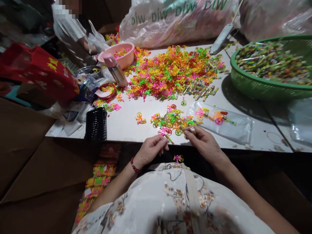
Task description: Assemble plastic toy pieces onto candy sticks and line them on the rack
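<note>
Flowered white clothing [151,195] filled the view closest to the camera, and just beyond it a pink-and-yellow plastic piece [178,158] lay below the edge of the worktop [124,128]. On that worktop spread a large heap [168,71] of bright plastic pieces. Nearer the wearer than the large heap was a smaller pile [170,117] in green, pink, yellow and orange. On the wearer's side of the large heap, the left hand [152,148] had its fingers curled, just beside a pink piece [162,131] and a striped stick [170,139]; whether it gripped either, I could not tell. Near it, the right hand [202,141] had thumb and fingers drawn together, with something small and shiny at them (a ring or a held piece, I could not tell which). To the right of the large heap, and nearer, lay a clear bag [237,131] with several pieces on it; farther right stood a green basket [258,87] of wrapped sticks. Left of the large heap stood a pink-lidded flask [119,74].
</note>
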The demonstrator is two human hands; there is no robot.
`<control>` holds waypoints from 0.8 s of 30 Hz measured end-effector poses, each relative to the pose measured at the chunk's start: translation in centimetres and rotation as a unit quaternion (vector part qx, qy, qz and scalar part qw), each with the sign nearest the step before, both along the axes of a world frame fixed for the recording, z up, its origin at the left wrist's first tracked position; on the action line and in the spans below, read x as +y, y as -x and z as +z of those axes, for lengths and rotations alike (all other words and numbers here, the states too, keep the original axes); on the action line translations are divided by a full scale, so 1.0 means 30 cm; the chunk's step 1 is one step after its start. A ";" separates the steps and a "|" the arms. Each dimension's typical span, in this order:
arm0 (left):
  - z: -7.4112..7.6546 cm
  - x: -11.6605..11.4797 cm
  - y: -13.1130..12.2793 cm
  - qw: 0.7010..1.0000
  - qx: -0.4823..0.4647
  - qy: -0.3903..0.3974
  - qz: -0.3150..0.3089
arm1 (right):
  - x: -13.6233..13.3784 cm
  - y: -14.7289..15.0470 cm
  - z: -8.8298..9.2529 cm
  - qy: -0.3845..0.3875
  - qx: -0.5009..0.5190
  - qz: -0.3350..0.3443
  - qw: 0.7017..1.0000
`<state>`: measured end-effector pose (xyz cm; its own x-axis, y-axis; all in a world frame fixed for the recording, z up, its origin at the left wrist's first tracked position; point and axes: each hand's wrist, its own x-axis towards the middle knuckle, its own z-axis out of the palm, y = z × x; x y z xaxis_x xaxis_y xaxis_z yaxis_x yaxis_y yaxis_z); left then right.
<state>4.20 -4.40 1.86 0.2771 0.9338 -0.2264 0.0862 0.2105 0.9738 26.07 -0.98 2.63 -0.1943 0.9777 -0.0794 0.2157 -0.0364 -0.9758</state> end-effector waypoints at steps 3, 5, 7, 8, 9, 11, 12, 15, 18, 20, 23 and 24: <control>-0.045 -0.064 0.001 0.970 0.150 -0.043 -0.186 | -0.079 -0.067 -0.014 0.010 -0.031 0.005 0.999; -0.105 -0.073 -0.020 0.950 0.196 -0.125 -0.208 | -0.133 -0.104 -0.050 0.037 -0.048 0.000 0.998; -0.176 -0.060 -0.051 0.936 0.209 -0.195 -0.205 | -0.186 -0.133 -0.093 0.074 -0.056 -0.011 0.996; -0.211 -0.047 -0.070 0.928 0.213 -0.220 -0.213 | -0.211 -0.144 -0.113 0.092 -0.053 -0.019 0.994; -0.243 -0.033 -0.089 0.918 0.218 -0.239 -0.230 | -0.234 -0.153 -0.130 0.107 -0.047 -0.026 0.993; -0.298 -0.006 -0.129 0.897 0.231 -0.262 -0.270 | -0.272 -0.167 -0.153 0.129 -0.030 -0.037 0.990; -0.319 0.004 -0.147 0.889 0.238 -0.266 -0.286 | -0.287 -0.172 -0.161 0.136 -0.022 -0.042 0.990; -0.359 0.012 -0.182 0.889 0.232 -0.255 -0.301 | -0.319 -0.183 -0.173 0.147 -0.007 -0.053 0.988; -0.352 -0.008 -0.177 0.904 0.205 -0.240 -0.289 | -0.331 -0.189 -0.178 0.150 0.000 -0.054 0.987; -0.317 -0.030 -0.156 0.925 0.172 -0.216 -0.260 | -0.330 -0.187 -0.172 0.148 0.002 -0.047 0.988; -0.230 -0.062 -0.122 0.979 0.043 -0.118 -0.164 | -0.313 -0.170 -0.145 0.134 0.005 -0.032 0.991; -0.197 -0.070 -0.113 0.989 -0.010 -0.077 -0.127 | -0.305 -0.160 -0.132 0.126 0.008 -0.029 0.992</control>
